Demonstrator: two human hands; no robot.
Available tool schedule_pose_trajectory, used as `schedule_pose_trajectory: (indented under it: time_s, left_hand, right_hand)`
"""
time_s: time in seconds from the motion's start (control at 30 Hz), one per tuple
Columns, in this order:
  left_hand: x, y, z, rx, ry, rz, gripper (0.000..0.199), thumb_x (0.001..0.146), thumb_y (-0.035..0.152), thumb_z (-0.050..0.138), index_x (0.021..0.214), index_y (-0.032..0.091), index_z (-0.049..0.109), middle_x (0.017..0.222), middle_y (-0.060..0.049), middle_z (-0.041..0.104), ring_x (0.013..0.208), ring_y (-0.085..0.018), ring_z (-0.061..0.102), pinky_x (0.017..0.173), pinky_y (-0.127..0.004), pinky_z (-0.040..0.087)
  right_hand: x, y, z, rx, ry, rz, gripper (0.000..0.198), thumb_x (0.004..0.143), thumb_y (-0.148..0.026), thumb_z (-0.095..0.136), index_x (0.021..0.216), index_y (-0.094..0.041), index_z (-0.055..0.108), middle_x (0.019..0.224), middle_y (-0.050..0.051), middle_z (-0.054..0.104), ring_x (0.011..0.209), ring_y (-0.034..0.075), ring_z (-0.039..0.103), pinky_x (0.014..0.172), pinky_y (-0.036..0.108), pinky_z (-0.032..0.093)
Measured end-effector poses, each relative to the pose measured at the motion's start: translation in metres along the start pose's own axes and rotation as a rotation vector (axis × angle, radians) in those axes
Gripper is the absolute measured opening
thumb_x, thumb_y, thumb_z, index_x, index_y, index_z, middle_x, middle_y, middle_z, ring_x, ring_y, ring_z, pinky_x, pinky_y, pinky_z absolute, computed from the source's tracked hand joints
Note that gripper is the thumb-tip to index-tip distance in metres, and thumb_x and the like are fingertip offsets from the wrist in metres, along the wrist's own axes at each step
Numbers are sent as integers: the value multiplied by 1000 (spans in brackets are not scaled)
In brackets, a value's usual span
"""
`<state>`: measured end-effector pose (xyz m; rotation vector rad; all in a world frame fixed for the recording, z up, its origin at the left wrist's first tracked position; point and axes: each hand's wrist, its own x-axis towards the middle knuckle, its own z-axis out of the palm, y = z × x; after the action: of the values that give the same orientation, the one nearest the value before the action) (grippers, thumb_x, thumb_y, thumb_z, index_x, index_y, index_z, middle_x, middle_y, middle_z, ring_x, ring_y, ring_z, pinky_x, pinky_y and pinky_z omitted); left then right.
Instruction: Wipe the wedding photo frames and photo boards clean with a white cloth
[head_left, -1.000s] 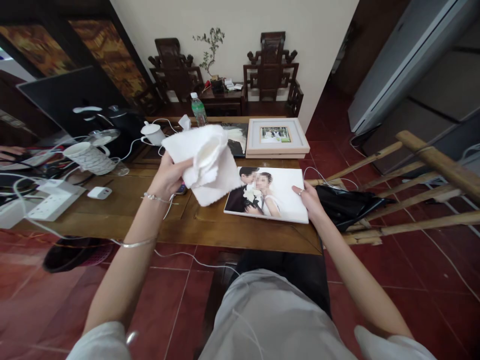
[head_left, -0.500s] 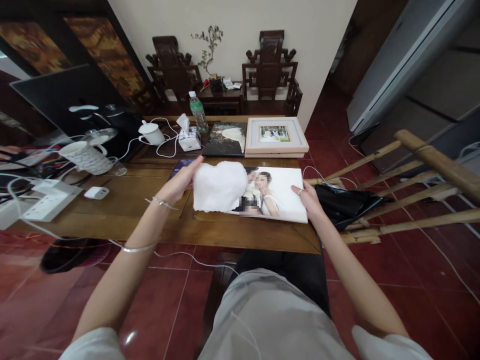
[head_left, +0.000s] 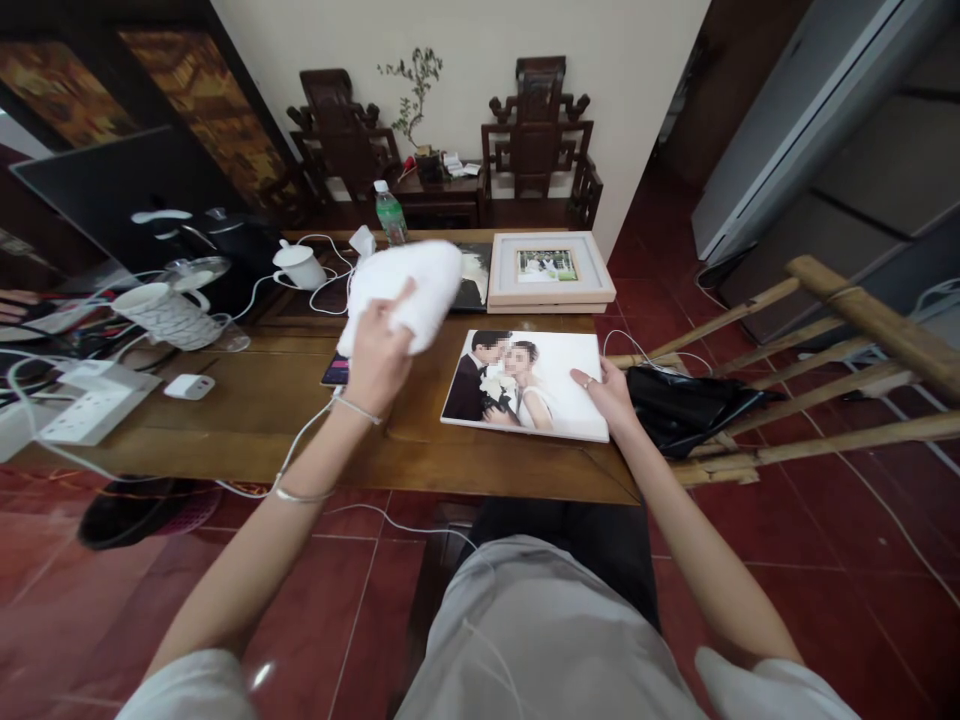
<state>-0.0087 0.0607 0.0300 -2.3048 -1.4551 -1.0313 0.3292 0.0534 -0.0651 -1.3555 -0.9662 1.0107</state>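
A fluffy white cloth (head_left: 431, 285) is held up by my left hand (head_left: 382, 345), its fingers closed on the near side of it. The cloth hangs above the table and partly hides a dark picture panel (head_left: 474, 270) and a tissue pack. My right hand (head_left: 607, 395) grips the right edge of a photo panel (head_left: 559, 385), thumb on its face and fingers behind. On the panel is a printed picture of a couple in wedding clothes. A phone (head_left: 335, 371) lies just left of my left wrist, partly covered.
Two stacked light wood frames (head_left: 600, 270) lie at the table's back right. A bottle (head_left: 389, 212), a lidded white cup (head_left: 300, 267), a patterned mug (head_left: 166, 312), a power strip (head_left: 94, 405) and loose cables fill the left and back. A bamboo chair (head_left: 847, 290) stands at right.
My left hand has lifted the white cloth off the photo panel, up and to the left. The whole picture is now uncovered. My right hand stays on the panel's right edge.
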Motion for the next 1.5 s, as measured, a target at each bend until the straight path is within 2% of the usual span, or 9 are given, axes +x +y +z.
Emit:
schedule_pose_trajectory:
  time_s: [0.1, 0.2, 0.4, 0.63, 0.83, 0.97, 1.2, 1.33, 1.5]
  left_hand:
    - [-26, 18, 30, 36, -342, 103, 31, 71, -5, 46, 81, 17, 66, 146, -8, 46, 122, -33, 47, 94, -55, 43]
    - [-43, 37, 49, 4, -461, 137, 25, 76, 2, 51, 85, 17, 68, 150, -11, 41, 129, -34, 42, 98, -54, 41]
    - [-37, 50, 69, 16, -433, 27, 31, 90, 37, 55, 83, 12, 71, 154, -16, 32, 141, -39, 28, 109, -56, 32]
    - [-38, 46, 86, 71, -357, -29, 23, 89, 25, 54, 92, 14, 74, 149, -15, 41, 140, -38, 31, 108, -58, 31]
    - [-36, 49, 78, 115, -348, 6, 18, 84, 17, 54, 87, 14, 72, 158, -11, 21, 136, -40, 37, 97, -54, 42]
    - [-32, 43, 75, 104, -354, -4, 25, 78, 6, 51, 88, 16, 72, 154, -9, 34, 135, -36, 39, 94, -53, 43]
    - [-7, 13, 71, 101, -75, -81, 27, 84, 9, 49, 93, 18, 72, 130, -14, 61, 119, -30, 56, 96, -47, 42]
    - [-3, 20, 76, 184, -262, -59, 24, 88, 15, 48, 85, 13, 72, 113, -20, 67, 101, -32, 64, 85, -45, 48]
    - [-15, 40, 92, 139, -442, 89, 22, 89, 20, 53, 97, 10, 70, 148, -21, 39, 138, -36, 35, 110, -54, 31]
  right_hand:
    - [-1, -1, 3, -1, -18, -16, 53, 58, -33, 79, 105, -17, 60, 116, 14, 70, 101, 27, 67, 92, 44, 52]
    - [-1, -1, 4, -6, -36, -23, 53, 59, -34, 78, 106, -17, 60, 117, 14, 69, 102, 27, 67, 93, 45, 51]
    - [9, 4, 12, -122, -51, -137, 50, 65, -35, 74, 109, -17, 61, 114, 12, 69, 101, 27, 66, 93, 45, 50]
    - [33, 12, 17, -416, -24, -317, 61, 65, -37, 74, 122, -18, 62, 127, 13, 59, 122, 33, 53, 109, 47, 36]
    - [35, 10, 15, -508, -92, -404, 53, 70, -38, 71, 118, -17, 67, 149, 14, 39, 138, 35, 36, 116, 49, 25]
    - [32, 11, 12, -438, -176, -509, 47, 74, -37, 69, 118, -20, 67, 150, 12, 40, 137, 29, 41, 114, 45, 30]
    - [34, 8, 11, -410, -277, -530, 35, 78, -38, 67, 108, -20, 71, 132, 13, 61, 135, 26, 44, 114, 46, 31]
    - [33, 7, 12, -466, -307, -530, 39, 81, -42, 64, 115, -22, 69, 138, 11, 56, 139, 27, 38, 116, 49, 28]
    - [34, 11, 12, -578, -356, -585, 55, 82, -48, 61, 129, -20, 59, 146, 11, 48, 142, 28, 33, 118, 51, 24]
